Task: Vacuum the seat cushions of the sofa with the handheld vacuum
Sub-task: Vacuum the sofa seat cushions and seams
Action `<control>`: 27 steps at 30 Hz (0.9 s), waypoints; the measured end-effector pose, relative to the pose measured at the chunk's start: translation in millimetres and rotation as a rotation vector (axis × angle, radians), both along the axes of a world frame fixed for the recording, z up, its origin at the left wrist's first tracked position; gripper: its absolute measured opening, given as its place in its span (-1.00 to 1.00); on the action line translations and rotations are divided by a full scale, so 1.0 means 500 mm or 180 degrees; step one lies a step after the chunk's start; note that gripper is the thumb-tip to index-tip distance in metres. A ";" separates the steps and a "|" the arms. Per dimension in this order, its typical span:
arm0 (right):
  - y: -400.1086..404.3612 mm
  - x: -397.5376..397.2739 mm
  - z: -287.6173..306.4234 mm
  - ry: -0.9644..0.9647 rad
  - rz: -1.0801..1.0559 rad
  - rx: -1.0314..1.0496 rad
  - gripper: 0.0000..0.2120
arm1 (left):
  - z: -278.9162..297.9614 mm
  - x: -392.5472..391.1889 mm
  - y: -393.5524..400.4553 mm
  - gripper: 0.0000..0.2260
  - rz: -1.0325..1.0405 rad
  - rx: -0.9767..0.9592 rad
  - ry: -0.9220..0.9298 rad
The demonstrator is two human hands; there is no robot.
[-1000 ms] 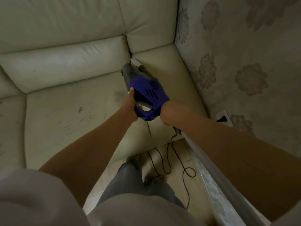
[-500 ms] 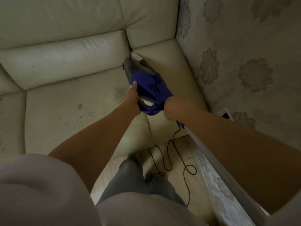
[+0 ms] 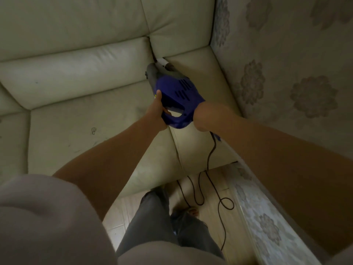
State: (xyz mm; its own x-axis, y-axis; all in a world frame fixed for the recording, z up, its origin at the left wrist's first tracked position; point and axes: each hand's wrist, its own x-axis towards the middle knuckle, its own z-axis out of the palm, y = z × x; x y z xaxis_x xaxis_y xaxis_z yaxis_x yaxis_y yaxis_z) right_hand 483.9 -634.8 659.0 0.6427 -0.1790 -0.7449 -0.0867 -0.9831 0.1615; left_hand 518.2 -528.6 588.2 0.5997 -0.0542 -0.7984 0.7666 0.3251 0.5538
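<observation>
I look down from head height at a pale cream sofa (image 3: 80,60) in dim light. Both my bare arms reach forward to a blue handheld vacuum (image 3: 176,96). My left hand (image 3: 155,113) has its grip closed on the near left side of the vacuum's handle, thumb along the blue body. My right hand (image 3: 200,117) meets the right side of the handle, but the fingers are hidden behind the body, so I cannot tell how that grip lies.

The vacuum sits at the far right of the seat, tilted away from me. Its white nozzle (image 3: 162,61) is pushed into the far corner crevice where the seat cushion (image 3: 80,119), the backrest and the armrest (image 3: 200,73) meet. A black power cord (image 3: 210,161) trails from the rear of the vacuum, over the front edge of the sofa, and loops on the light floor (image 3: 215,180) near my feet. A wall (image 3: 286,64) with a flower pattern stands just right of the armrest.

My judgement: the work is under way at one corner only. The wide seat cushion to the left shows dark scribbles and smudges, and another cushion (image 3: 11,142) lies beyond it at the far left. Nothing visible tells me whether those have been covered, so I treat most of the seat as left to do.
</observation>
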 end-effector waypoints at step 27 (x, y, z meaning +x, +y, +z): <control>-0.123 -0.012 -0.023 0.0051 -0.0217 -0.0025 -0.67 | -0.024 0.035 -0.109 -0.33 -0.0468 0.0238 0.0077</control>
State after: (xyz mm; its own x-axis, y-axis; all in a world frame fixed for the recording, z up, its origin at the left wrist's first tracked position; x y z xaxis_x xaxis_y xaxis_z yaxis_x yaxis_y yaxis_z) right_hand 478.0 -696.0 647.3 0.6169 -0.2279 -0.7533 -0.1507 -0.9736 0.1712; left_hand 535.5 -582.9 576.2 0.5704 -0.0798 -0.8175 0.8162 0.1671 0.5531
